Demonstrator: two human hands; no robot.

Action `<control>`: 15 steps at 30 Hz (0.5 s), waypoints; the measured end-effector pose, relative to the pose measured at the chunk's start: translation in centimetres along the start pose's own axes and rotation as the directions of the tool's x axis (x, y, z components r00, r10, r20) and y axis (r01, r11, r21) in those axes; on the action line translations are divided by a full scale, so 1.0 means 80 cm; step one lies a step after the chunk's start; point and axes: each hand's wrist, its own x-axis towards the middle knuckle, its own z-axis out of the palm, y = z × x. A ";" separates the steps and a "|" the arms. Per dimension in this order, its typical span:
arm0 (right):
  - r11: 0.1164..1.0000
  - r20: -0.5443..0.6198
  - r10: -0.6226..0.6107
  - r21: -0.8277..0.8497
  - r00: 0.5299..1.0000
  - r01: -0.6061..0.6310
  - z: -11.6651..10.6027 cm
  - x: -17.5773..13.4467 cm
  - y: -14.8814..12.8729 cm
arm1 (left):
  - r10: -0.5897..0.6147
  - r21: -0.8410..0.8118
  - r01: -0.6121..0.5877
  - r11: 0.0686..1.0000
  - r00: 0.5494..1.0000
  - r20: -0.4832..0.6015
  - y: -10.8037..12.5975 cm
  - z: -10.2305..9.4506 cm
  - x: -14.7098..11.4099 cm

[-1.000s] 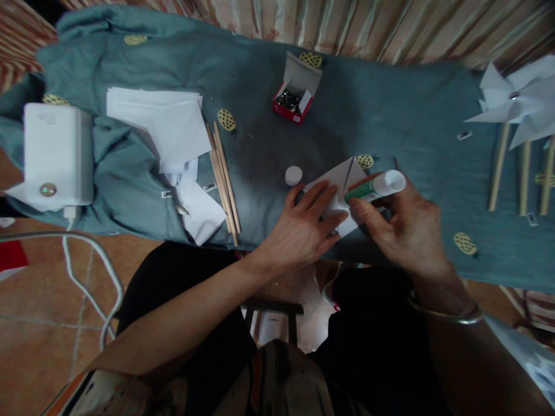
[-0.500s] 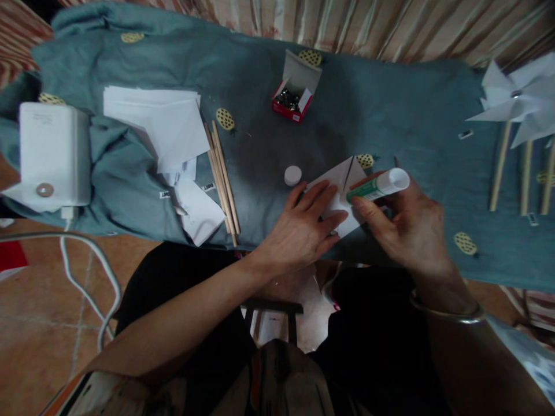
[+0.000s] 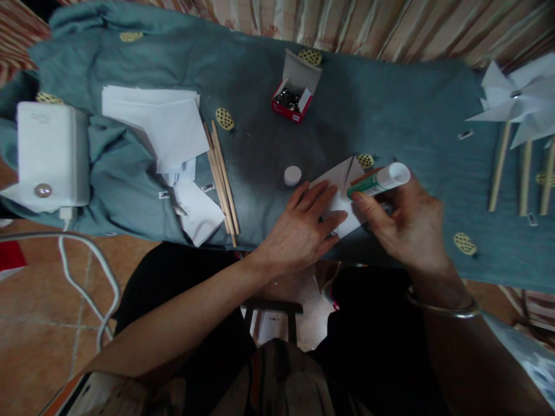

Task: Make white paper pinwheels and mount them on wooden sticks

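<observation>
Spread over a cut white paper square (image 3: 352, 222), my left hand (image 3: 299, 228) lies with its fingers apart, pressing the sheet to the cloth. My right hand (image 3: 407, 219) grips a green and white glue stick (image 3: 375, 180), tilted, its lower end at the paper near the middle. A slit shows in the sheet's upper part. Just left of the paper sits a round white cap (image 3: 292, 175). Farther back stands an open red box (image 3: 292, 104) with shiny metal pieces in it.
Wooden sticks (image 3: 222, 179) and stacked white papers (image 3: 173, 121) lie to the left, beside a white device (image 3: 52, 153) with a cable. White paper pinwheels (image 3: 515, 95) on sticks rest at the far right. A patterned teal cloth (image 3: 390, 115) covers the table.
My right hand and the glue stick have shifted very slightly, the stick's upper end tipping a little lower. My left hand stays in place on the paper.
</observation>
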 end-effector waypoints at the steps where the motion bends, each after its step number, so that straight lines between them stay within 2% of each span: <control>1: 1.000 -0.007 -0.002 0.001 1.000 0.002 0.000 0.000 0.000 | 0.001 0.004 -0.001 1.000 1.000 0.000 0.000 0.000 0.000; 15: 1.000 -0.005 0.017 -0.010 1.000 -0.017 0.003 0.003 -0.005 | 0.035 0.094 -0.034 0.995 0.999 -0.008 0.000 0.000 0.000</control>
